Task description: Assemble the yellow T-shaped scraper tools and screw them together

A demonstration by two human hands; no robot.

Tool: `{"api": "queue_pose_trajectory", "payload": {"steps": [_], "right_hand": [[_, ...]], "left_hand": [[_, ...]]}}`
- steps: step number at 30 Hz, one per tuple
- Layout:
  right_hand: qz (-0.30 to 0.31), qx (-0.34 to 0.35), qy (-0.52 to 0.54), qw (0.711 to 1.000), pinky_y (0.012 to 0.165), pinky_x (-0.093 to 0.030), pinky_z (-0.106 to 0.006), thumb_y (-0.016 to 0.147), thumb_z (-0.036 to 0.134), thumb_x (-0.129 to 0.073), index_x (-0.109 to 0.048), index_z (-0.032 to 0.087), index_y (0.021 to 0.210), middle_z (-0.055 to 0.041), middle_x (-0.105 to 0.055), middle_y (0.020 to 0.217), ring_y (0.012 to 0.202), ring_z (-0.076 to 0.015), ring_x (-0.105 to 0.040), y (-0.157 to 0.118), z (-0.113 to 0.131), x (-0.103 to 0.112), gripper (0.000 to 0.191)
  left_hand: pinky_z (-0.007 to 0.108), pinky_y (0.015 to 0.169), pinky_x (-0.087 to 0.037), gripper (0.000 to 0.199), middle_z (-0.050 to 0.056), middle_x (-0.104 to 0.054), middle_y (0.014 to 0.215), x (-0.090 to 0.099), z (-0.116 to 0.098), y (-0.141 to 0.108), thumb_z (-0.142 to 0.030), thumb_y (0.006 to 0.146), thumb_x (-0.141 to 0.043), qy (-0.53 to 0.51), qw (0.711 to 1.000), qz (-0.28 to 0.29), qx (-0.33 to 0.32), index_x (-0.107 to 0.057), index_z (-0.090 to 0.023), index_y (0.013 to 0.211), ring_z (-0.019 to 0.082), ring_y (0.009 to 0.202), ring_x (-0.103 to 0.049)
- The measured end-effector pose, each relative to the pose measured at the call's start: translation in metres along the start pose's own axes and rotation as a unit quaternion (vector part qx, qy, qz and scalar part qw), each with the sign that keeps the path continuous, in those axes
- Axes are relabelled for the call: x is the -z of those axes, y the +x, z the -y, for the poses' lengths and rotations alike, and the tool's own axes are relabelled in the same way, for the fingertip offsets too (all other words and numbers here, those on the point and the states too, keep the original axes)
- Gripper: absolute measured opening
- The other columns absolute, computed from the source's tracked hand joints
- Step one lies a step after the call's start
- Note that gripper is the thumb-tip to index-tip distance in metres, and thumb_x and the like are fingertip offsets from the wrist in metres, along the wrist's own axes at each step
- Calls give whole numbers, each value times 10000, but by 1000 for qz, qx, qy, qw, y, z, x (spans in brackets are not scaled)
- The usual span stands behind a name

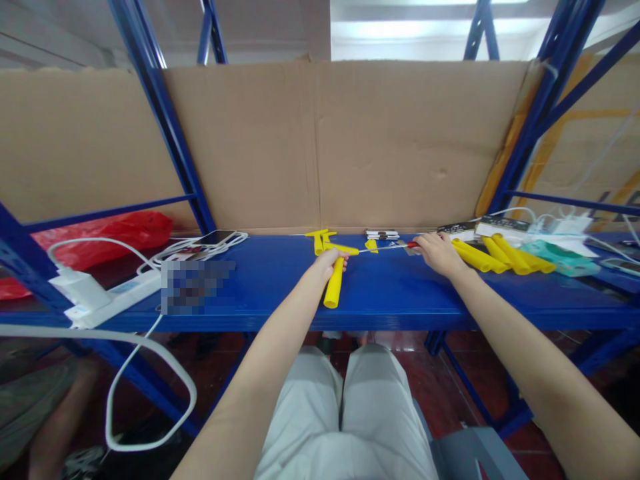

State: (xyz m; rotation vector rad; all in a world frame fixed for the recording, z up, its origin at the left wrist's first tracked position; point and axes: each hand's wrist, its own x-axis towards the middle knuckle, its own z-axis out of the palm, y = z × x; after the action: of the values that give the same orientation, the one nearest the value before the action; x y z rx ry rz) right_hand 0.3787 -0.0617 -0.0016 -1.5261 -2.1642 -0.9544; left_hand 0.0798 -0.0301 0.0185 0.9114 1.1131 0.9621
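Observation:
My left hand (329, 261) is closed around a yellow T-shaped plastic part (333, 291), whose thick tube points toward me over the blue shelf. From the right, my right hand (436, 252) grips the red handle of a screwdriver (413, 245). Its thin metal shaft runs leftward to the right end of the yellow part's upper piece; whether the tip touches a screw is too small to tell. Just behind my left hand lie more yellow parts (319, 239). A small yellow piece (371, 246) lies beneath the shaft.
Several yellow tubes (510, 253) lie right of my right hand, near small black-and-white boxes (503, 225) and a green plastic bag (563, 259). On the left are a white power strip (120, 293), cables and a red bag (107, 237). Cardboard (400, 147) stands behind the blue shelf (270, 287).

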Motion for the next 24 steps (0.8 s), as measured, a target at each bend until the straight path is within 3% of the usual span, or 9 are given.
{"api": "queue_pose_trajectory", "payload": {"steps": [10, 19, 24], "right_hand": [[-15, -28, -17, 999, 862, -276, -393, 979, 278, -309, -613, 169, 1078, -150, -654, 995, 950, -281, -508, -1, 0, 3, 338], [-66, 32, 11, 997, 814, -289, -388, 969, 259, -322, -605, 171, 1071, -132, -652, 928, 893, -271, -510, -1, -1, -3, 313], [-70, 42, 19, 996, 813, -293, -390, 969, 264, -333, -601, 175, 1079, -131, -658, 937, 895, -272, -515, -1, 1, -2, 303]], "left_hand": [[194, 437, -409, 104, -40, -512, 478, 1, -1, -2, -35, 778, -654, 36, 997, -59, -18, -641, -134, 805, 66, 385, -448], [203, 453, -434, 150, -20, -515, 472, -4, 4, -3, 28, 729, -631, 98, 988, -101, -70, -597, -113, 694, 71, 384, -454], [243, 515, -494, 142, 14, -576, 546, -5, 4, -3, 32, 708, -629, 130, 983, -106, -72, -620, -104, 745, 95, 443, -510]]}}
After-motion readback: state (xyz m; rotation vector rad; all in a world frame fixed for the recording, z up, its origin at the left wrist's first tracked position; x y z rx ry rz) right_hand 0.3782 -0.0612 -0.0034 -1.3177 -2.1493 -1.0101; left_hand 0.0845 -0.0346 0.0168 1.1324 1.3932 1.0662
